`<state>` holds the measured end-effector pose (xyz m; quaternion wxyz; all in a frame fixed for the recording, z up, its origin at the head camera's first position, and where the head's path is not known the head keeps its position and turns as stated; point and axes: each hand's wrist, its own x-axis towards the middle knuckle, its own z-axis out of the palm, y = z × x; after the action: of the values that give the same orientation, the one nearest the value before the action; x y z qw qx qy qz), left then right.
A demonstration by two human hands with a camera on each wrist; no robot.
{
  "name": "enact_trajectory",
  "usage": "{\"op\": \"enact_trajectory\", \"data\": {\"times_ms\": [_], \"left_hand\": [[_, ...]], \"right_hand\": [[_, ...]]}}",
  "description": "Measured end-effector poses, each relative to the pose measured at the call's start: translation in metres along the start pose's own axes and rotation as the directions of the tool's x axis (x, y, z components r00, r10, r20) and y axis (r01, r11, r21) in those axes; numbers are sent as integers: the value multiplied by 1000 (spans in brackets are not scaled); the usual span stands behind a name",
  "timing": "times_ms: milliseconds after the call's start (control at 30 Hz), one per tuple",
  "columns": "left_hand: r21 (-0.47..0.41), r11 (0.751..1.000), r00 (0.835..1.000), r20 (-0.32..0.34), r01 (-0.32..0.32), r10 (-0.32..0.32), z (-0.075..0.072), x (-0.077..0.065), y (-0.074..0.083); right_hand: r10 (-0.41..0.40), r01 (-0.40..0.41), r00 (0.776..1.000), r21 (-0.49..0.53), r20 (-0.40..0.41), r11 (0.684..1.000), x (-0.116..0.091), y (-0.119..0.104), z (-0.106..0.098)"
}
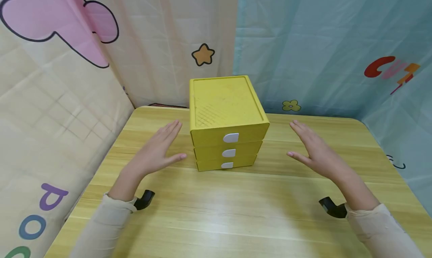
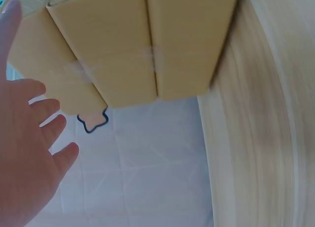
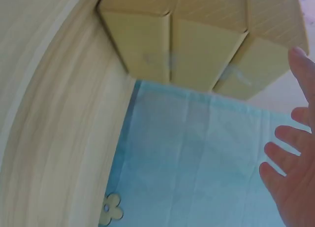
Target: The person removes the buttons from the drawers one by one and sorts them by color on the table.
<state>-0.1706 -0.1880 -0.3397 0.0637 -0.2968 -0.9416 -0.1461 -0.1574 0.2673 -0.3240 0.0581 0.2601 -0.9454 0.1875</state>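
Note:
A yellow three-drawer box (image 1: 226,104) with white rounded pulls stands upright on the wooden table, its drawers pushed in. To its left, my left hand (image 1: 153,151) hovers with fingers extended and thumb apart, touching nothing. My right hand (image 1: 317,153) is held in much the same way on the other side, farther from the box. The left wrist view shows the box's side (image 2: 108,49) beyond my spread fingers. From the right wrist, the opposite side of the drawer box (image 3: 197,49) appears past my thumb and fingers.
The wooden table (image 1: 222,213) has rounded back corners. Printed curtains surround it: a cream one (image 1: 162,44) behind and at left, and a blue one (image 1: 303,44) behind and at right. A black wrist camera (image 1: 144,200) sticks out from the left sleeve, another (image 1: 333,207) from the right.

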Motion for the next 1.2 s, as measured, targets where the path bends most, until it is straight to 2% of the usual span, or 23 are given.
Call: {"op": "enact_trajectory", "data": {"times_ms": [67,133,233,300,367,500,567,633,767,933,1000,1200], "left_hand": [[-101,995,1000,-18,7,-9,-1,4,5],[-210,977,999,-42,19,-28,-3,8,10],[-380,924,994,-76,44,-79,-6,15,20],[-482,873,988,-92,67,-127,-9,19,25],[-589,803,979,-97,86,-176,-11,23,31],[-748,654,967,-70,112,-246,-13,30,38],[-797,591,962,-49,124,-268,-14,33,42],[-828,544,959,-30,135,-283,-15,35,45],[-873,473,958,-28,115,-285,-17,37,49],[-914,397,959,-36,83,-282,-16,38,50],[-920,383,957,-33,83,-287,-15,39,50],[-926,366,949,-25,97,-314,-16,39,49]], "right_hand": [[10,-10,1000,33,-21,999,1,-8,-2],[-6,10,998,48,-69,999,2,-18,-4],[-97,107,978,40,-184,993,4,-34,-4],[-169,182,952,30,-255,983,6,-45,-4],[-226,247,927,35,-299,968,10,-55,-2],[-272,313,909,88,-317,946,18,-74,6],[-291,343,901,120,-321,932,24,-81,14],[-311,371,891,137,-330,919,29,-87,23],[-307,385,883,174,-355,906,39,-96,40],[-252,371,886,269,-389,889,48,-105,53],[-222,365,887,319,-405,875,52,-108,56],[-68,273,908,462,-412,844,59,-118,54]]}}
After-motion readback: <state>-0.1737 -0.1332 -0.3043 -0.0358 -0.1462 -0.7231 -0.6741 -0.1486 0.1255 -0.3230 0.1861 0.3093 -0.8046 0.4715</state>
